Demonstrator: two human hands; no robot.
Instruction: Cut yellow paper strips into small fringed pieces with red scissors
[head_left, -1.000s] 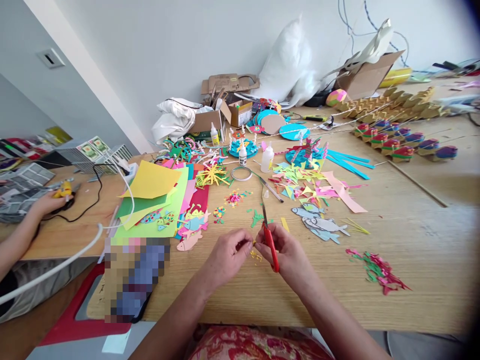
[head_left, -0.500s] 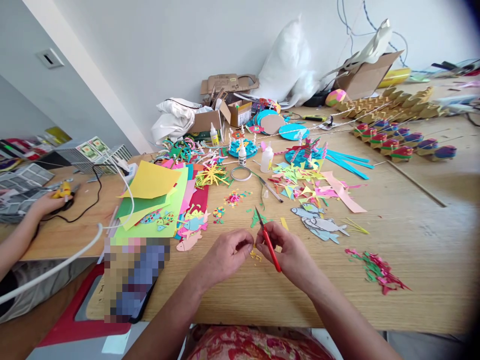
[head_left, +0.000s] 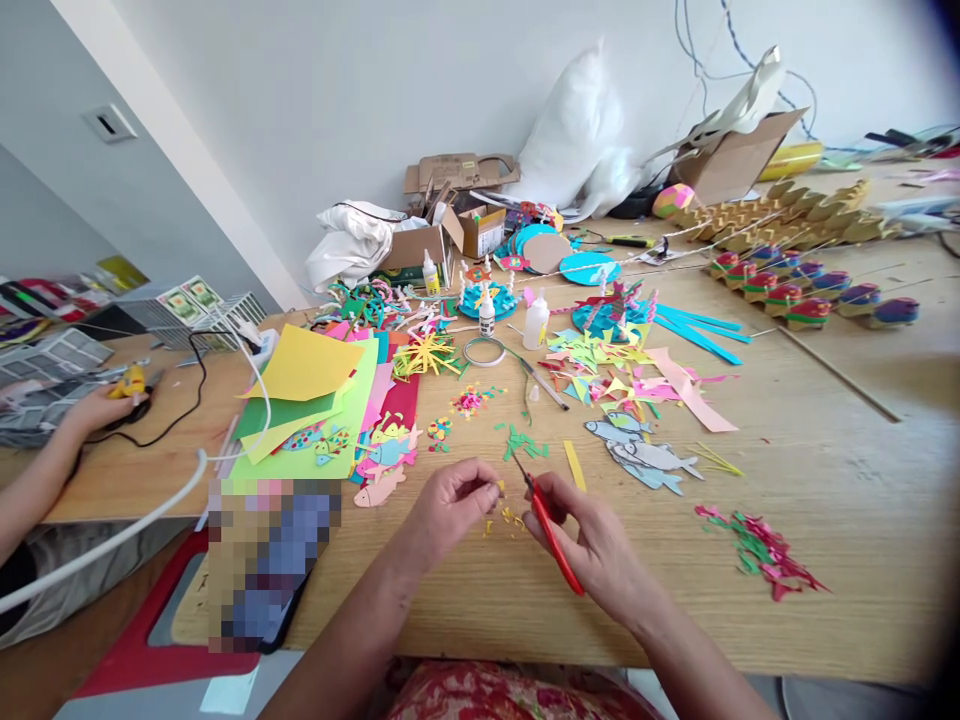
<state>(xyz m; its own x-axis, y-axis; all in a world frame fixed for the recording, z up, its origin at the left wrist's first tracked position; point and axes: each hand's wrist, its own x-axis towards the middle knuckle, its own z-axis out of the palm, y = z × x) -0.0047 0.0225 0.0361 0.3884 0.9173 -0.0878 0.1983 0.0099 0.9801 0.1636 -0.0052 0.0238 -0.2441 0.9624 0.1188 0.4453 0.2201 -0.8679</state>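
Note:
My right hand (head_left: 604, 545) is closed around red-handled scissors (head_left: 555, 537), their dark, pointed blades aimed up and away to the left. Just left of them, my left hand (head_left: 454, 503) pinches a tiny yellow piece of paper (head_left: 501, 487) at the fingertips, mostly hidden. Small yellow paper bits (head_left: 511, 516) lie on the table between and below both hands. Beyond the scissor tips is a little heap of green paper snippets (head_left: 523, 441). A yellow paper strip (head_left: 574, 466) rests flat beside my right hand.
Paper fish (head_left: 651, 455) and red-green scraps (head_left: 769, 550) lie to the right. Coloured sheets (head_left: 300, 362) and a phone (head_left: 281, 570) are at left. Glue bottles (head_left: 535, 322) stand farther back. Another person's hand (head_left: 105, 408) holds a yellow tool (head_left: 132, 380) at far left.
My hands have moved apart. The right hand and scissors have shifted right and toward me, uncovering the yellow strip and more of the yellow bits.

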